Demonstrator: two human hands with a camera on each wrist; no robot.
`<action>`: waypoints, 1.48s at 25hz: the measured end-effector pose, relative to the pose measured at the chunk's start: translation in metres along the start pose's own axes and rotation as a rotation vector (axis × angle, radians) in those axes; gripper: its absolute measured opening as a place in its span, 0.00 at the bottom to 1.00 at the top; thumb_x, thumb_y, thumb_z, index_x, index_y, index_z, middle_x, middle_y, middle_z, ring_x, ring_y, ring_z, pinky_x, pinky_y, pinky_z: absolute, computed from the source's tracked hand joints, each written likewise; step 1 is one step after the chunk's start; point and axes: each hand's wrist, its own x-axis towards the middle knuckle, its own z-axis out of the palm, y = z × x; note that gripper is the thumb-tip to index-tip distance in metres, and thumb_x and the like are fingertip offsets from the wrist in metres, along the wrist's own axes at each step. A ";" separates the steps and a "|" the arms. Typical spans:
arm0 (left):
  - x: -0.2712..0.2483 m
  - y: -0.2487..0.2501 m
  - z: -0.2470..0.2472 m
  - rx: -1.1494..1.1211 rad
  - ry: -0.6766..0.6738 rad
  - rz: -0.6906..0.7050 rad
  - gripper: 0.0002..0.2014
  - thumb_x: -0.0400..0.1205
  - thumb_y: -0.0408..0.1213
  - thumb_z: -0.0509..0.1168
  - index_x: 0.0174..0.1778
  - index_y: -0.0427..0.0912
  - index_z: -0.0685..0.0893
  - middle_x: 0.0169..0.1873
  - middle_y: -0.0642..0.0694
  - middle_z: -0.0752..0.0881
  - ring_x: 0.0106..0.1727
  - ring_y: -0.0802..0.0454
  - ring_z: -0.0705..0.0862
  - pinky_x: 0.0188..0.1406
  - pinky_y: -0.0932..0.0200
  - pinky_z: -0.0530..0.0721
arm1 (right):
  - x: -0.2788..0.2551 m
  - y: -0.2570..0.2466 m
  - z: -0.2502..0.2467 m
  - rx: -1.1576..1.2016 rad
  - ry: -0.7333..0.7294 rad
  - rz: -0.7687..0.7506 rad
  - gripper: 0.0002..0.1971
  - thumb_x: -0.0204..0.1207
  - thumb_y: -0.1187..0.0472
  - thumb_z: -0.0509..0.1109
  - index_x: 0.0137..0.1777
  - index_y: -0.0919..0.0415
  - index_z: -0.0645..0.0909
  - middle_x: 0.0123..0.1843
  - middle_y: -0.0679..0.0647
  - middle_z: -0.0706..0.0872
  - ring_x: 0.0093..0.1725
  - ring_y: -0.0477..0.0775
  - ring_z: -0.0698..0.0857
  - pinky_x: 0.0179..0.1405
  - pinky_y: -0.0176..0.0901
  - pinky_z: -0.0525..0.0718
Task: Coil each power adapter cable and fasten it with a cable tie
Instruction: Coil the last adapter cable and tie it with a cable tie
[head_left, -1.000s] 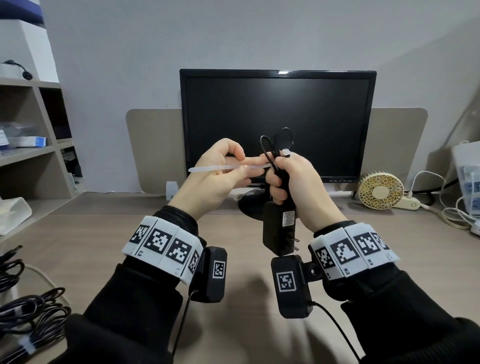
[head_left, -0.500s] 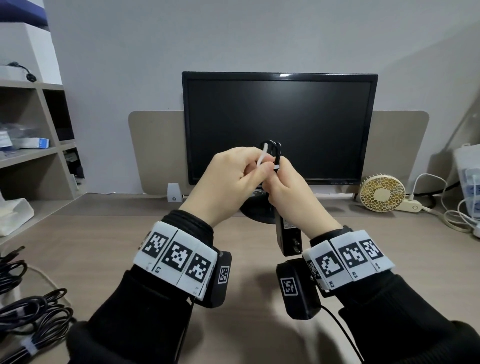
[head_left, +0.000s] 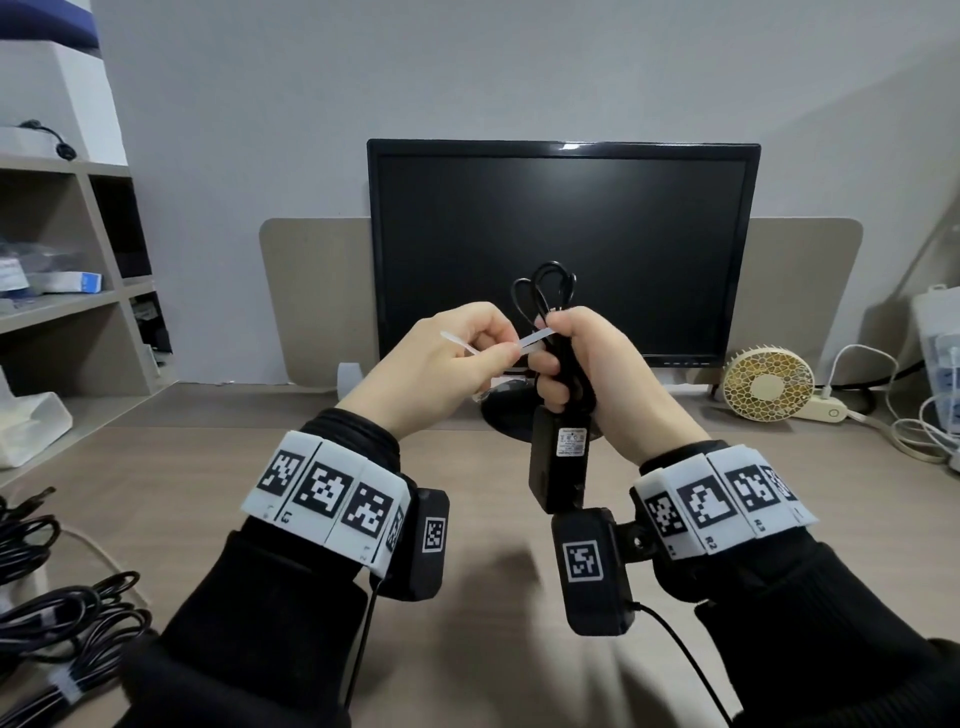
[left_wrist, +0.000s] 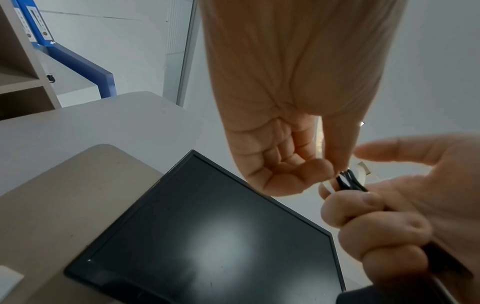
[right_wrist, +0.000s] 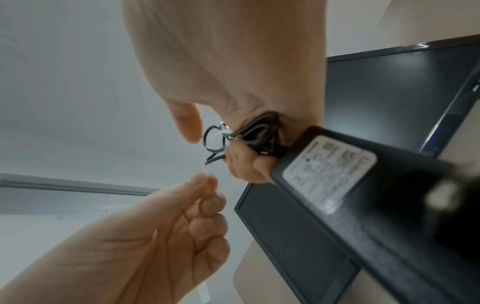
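Note:
My right hand grips a bundled black cable upright in front of the monitor, its loops sticking out above the fist. The black power adapter with a white label hangs below that fist. A white cable tie runs from the bundle leftward, and my left hand pinches it between thumb and forefinger, the tail poking out to the left. In the left wrist view the tie loops around the cable strands. In the right wrist view the left hand's fingers hold the tie just below the cable loops.
A black monitor stands behind my hands on the wooden desk. Several coiled black cables lie at the desk's left front. A small fan and white cords sit at the right. Shelves stand left.
My left hand has drawn away to the left from the bundle, pulling the tie's tail out sideways. The cable loops stand a little higher above my right fist.

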 end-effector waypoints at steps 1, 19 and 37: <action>0.000 -0.001 0.000 -0.001 -0.004 -0.004 0.05 0.83 0.38 0.63 0.41 0.46 0.81 0.30 0.52 0.80 0.31 0.57 0.77 0.39 0.59 0.78 | 0.000 0.001 -0.001 -0.024 -0.002 -0.022 0.09 0.84 0.56 0.58 0.42 0.55 0.66 0.27 0.48 0.68 0.23 0.47 0.63 0.24 0.38 0.62; 0.005 0.000 0.011 -0.548 0.323 -0.033 0.06 0.84 0.37 0.63 0.47 0.43 0.85 0.27 0.53 0.81 0.27 0.60 0.79 0.38 0.58 0.85 | -0.002 0.001 -0.013 0.129 0.029 -0.045 0.15 0.85 0.52 0.60 0.43 0.60 0.81 0.22 0.45 0.62 0.18 0.41 0.60 0.20 0.34 0.59; 0.003 -0.011 0.023 0.408 0.129 -0.002 0.13 0.88 0.37 0.52 0.55 0.42 0.83 0.42 0.49 0.80 0.45 0.50 0.79 0.45 0.56 0.74 | -0.004 0.006 0.003 0.177 -0.014 -0.061 0.16 0.87 0.54 0.57 0.43 0.60 0.80 0.20 0.44 0.65 0.17 0.41 0.60 0.17 0.32 0.61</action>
